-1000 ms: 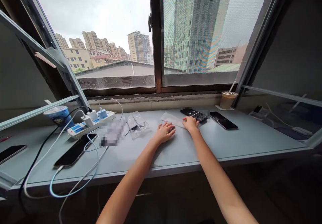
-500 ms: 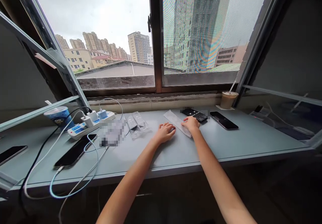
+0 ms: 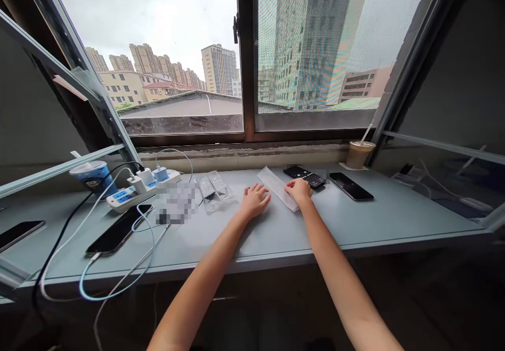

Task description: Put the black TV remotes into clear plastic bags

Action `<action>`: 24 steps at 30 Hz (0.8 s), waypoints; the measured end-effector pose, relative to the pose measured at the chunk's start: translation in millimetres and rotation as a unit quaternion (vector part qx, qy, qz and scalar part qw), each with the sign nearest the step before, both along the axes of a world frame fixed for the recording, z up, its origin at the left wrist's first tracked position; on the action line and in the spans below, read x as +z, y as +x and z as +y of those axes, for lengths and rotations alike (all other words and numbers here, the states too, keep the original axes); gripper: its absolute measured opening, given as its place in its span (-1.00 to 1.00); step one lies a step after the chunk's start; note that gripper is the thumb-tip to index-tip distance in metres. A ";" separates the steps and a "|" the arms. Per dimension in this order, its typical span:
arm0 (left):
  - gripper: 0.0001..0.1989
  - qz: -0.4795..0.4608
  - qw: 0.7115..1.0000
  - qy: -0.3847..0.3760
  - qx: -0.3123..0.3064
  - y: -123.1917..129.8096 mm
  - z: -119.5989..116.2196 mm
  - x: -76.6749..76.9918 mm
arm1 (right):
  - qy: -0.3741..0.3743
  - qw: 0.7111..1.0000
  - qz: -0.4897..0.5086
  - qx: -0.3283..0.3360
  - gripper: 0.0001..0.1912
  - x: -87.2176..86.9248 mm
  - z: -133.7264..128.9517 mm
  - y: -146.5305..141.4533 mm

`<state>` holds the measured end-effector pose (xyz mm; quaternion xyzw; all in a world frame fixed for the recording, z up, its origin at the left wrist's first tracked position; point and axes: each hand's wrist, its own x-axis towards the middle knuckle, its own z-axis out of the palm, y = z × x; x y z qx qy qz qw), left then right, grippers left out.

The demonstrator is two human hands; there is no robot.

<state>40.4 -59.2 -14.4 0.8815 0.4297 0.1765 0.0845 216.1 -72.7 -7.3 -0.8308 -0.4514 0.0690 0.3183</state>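
Right hand (image 3: 300, 189): fingers pinched on clear sleeve (image 3: 276, 186).
Left hand (image 3: 254, 201): half open, empty, left of clear sleeve.
Remote (image 3: 309, 177): just beyond right hand.

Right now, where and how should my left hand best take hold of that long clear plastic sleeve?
Probably pinch the left long edge of the clear plastic sleeve, coming in from the left. It lies nearly flat, slanting from far left to near right, so that edge faces your left hand. Your right hand is already at the opposite edge.
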 end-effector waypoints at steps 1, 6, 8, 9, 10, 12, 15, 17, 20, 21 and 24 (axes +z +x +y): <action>-0.67 -0.007 0.999 0.019 0.037 -1.4 1.7 1.2 | 0.016 1.000 0.004 -0.005 -0.86 0.0 0.9 0.6; -0.61 -0.033 0.958 0.057 0.279 -16.8 10.2 6.7 | 0.080 0.996 0.027 -0.042 -0.74 0.2 4.9 4.3; -0.56 -0.008 0.939 0.029 0.344 -23.3 11.5 7.1 | 0.093 0.994 0.034 -0.047 -0.72 -0.2 5.8 5.7; -0.55 0.009 0.932 0.017 0.361 -25.8 11.6 6.9 | 0.095 0.994 0.036 -0.048 -0.71 -0.6 6.1 6.3; -0.54 0.027 0.929 0.012 0.369 -27.6 11.5 6.6 | 0.096 0.993 0.037 -0.049 -0.71 -1.0 6.3 6.8; -0.57 0.059 0.928 0.019 0.367 -29.8 11.0 6.4 | 0.099 0.993 0.026 -0.051 -0.70 -1.9 6.2 7.3; -0.64 0.076 0.932 0.040 0.353 -30.8 10.3 8.1 | 0.137 0.989 -0.020 -0.052 -0.70 -2.3 5.6 6.3; -0.67 0.072 0.934 0.039 0.347 -30.3 9.7 10.5 | 0.179 0.982 -0.038 -0.037 -0.72 -1.4 5.4 3.8; -0.66 0.051 0.942 0.029 0.331 -27.2 8.0 14.0 | 0.224 0.974 -0.032 0.012 -0.76 0.2 6.9 -3.1; -0.64 0.035 0.945 0.027 0.324 -25.6 7.3 14.6 | 0.232 0.972 -0.028 0.033 -0.78 0.2 7.9 -6.2; -0.52 -0.024 0.952 0.025 0.305 -20.9 6.2 14.5 | 0.238 0.962 -0.028 0.130 -0.82 -2.7 11.5 -16.0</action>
